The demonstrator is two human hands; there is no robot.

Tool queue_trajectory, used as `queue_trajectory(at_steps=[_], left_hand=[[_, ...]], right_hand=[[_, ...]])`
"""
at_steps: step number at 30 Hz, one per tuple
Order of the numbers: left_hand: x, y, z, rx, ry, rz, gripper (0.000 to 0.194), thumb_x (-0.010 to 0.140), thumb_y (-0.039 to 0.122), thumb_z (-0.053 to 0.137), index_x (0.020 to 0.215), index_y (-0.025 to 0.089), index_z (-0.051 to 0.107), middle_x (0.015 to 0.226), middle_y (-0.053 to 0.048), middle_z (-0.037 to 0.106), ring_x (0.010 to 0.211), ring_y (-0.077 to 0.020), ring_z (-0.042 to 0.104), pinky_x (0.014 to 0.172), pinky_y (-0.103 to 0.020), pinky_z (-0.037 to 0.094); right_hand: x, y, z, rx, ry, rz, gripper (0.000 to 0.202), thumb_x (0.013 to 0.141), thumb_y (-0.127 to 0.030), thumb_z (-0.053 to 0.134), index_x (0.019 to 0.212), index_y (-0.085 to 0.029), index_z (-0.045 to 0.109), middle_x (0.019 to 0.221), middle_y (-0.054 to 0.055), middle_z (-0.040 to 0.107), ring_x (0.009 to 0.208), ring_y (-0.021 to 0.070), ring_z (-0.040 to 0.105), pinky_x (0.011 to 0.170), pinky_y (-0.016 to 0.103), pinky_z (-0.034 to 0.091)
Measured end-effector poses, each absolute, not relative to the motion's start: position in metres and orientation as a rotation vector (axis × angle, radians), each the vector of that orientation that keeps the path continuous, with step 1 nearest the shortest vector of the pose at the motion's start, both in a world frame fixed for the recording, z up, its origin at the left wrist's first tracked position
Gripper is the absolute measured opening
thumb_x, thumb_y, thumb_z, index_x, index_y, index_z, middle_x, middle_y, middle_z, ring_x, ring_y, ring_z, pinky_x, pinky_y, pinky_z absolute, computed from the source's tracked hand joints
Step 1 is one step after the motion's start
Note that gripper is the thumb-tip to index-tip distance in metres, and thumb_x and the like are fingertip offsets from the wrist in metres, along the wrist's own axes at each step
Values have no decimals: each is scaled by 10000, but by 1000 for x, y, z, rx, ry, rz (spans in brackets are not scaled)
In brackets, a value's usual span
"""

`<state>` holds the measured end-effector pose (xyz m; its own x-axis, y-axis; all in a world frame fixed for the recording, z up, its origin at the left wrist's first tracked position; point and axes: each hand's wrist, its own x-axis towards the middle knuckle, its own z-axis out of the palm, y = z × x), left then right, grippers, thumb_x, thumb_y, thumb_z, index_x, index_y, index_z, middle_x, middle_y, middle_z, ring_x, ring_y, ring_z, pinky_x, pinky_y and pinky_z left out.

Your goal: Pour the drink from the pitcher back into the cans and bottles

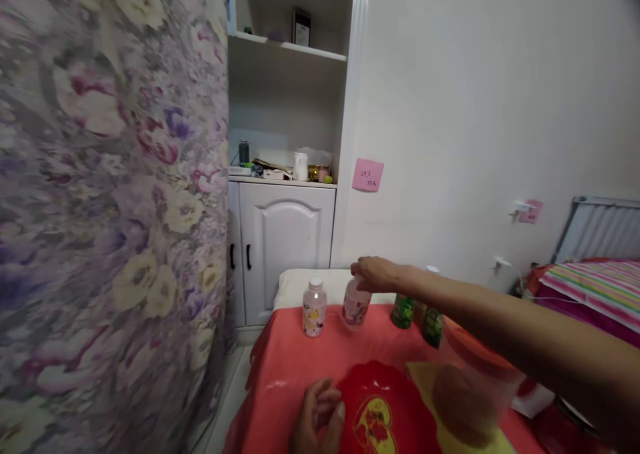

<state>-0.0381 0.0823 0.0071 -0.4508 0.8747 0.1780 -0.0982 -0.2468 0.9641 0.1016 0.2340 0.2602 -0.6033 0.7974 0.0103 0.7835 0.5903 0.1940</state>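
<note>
My right hand (pixel 375 274) reaches across from the right, its fingers wrapped round the top of a printed plastic bottle (pixel 355 307) that is slightly tilted. A matching bottle (pixel 314 311) with a white cap stands upright to its left. My left hand (pixel 320 419) is low in the view, fingers loosely curled with the thumb apart, beside the left rim of a red scalloped plate (pixel 360 381). Nothing shows in that hand. Two green bottles (pixel 403 311) stand to the right, partly behind my right forearm.
A red cloth (pixel 285 367) covers the table. A blurred clear tub (pixel 475 391) with an orange rim stands at right, near a yellow sheet (pixel 425 377). A floral curtain (pixel 115 207) hangs at left. Behind are a white cabinet (pixel 290 241) and a wall with a pink note (pixel 367 175).
</note>
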Motion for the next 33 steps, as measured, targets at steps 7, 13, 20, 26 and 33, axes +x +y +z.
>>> queue_trajectory(at_steps=[7, 13, 20, 26, 33], left_hand=[[-23, 78, 26, 1339, 1497, 1779, 742, 723, 394, 715, 1381, 160, 465, 1462, -180, 507, 1385, -367, 452, 1150, -544, 366], [-5, 69, 32, 1410, 1458, 1578, 741, 674, 349, 737, 1341, 134, 497, 1358, -200, 604, 1260, -380, 577, 1048, -537, 472], [5, 66, 37, 1508, 1431, 1524, 677, 673, 273, 740, 1300, 139, 522, 1299, -174, 649, 1195, -343, 621, 1004, -489, 511], [11, 69, 27, 1586, 1498, 1528, 652, 704, 326, 755, 1296, 152, 545, 1307, -166, 658, 1212, -341, 625, 1013, -474, 517], [7, 73, 8, 1721, 1597, 1493, 643, 743, 311, 730, 1336, 182, 515, 1347, -154, 640, 1255, -332, 605, 1048, -482, 499]], right_hand=[[124, 127, 269, 1180, 2953, 187, 277, 824, -247, 630, 1088, -165, 612, 1075, 100, 701, 879, 214, 672, 686, 294, 441], [142, 75, 242, 1167, 3141, -142, 187, 834, -206, 616, 1019, -180, 624, 1007, 73, 671, 802, 193, 648, 645, 294, 432], [175, 61, 181, 1624, 3293, -574, 592, 844, -237, 676, 1394, -248, 458, 1234, 94, 614, 979, 229, 641, 845, 393, 515], [186, 56, 142, 1821, 3387, -776, 479, 887, -294, 646, 1333, -248, 477, 1082, 53, 588, 779, 164, 592, 750, 351, 521], [176, 55, 146, 2097, 3273, -788, 331, 827, -269, 695, 1126, -213, 561, 1005, 33, 613, 833, 196, 587, 748, 349, 462]])
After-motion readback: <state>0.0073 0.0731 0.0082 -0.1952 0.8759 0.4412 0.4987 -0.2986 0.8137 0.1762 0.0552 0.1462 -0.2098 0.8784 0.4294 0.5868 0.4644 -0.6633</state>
